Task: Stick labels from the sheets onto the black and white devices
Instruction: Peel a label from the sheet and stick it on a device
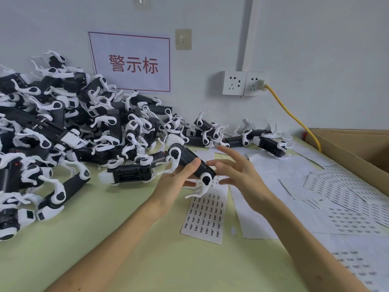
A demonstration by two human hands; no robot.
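Device (190,160) in left hand (175,182) fingers (192,165)

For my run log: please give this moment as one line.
left hand: holds device | right hand: open, beside device | label sheet: on table, below

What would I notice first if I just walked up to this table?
Probably the big heap of black and white devices piled on the left against the wall, under a sign with red writing. Next, in the middle, the left hand holds one device above a label sheet, with the right hand open beside it. More label sheets lie spread on the right.
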